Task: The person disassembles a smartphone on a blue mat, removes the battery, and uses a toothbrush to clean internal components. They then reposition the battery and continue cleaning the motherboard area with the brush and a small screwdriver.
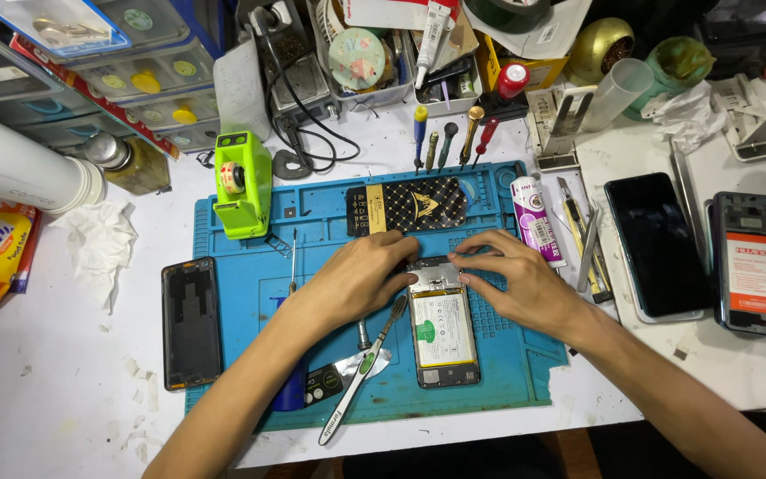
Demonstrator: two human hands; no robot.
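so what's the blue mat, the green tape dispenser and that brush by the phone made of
Blue mat: likely silicone or rubber, matte, with moulded ridges and compartments.
Green tape dispenser: hard plastic, smooth with a slight sheen.
Brush: seemingly a toothbrush with a white and green plastic handle; bristles too small to judge.
It lies beside the opened phone that both hands touch.

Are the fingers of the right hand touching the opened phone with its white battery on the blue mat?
Touching. The head view shows the right hand with its fingertips pressed on the top edge of the opened phone; no gap shows between them.
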